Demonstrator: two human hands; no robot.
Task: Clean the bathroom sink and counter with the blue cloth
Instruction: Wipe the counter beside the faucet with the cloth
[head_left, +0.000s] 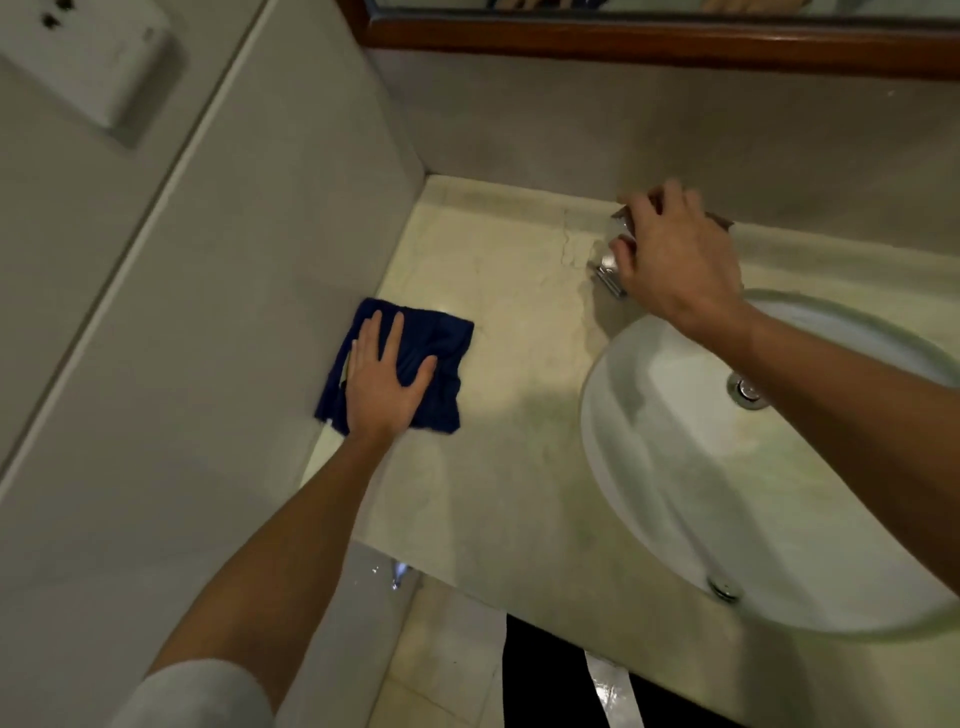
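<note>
My left hand (382, 382) presses flat on the blue cloth (415, 358) at the counter's (498, 467) left edge, while my right hand (675, 260) grips the glass tumbler (618, 234) at its back edge beside the sink (675, 467).

We find no readable text, label, brand, number or sign anywhere in view; wall fixture (98, 67) at upper left carries faint marks, too blurred for us to read.

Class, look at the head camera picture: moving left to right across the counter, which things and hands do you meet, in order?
blue cloth with the left hand flat on it → bare counter → right hand on the chrome tap → sink drain
</note>
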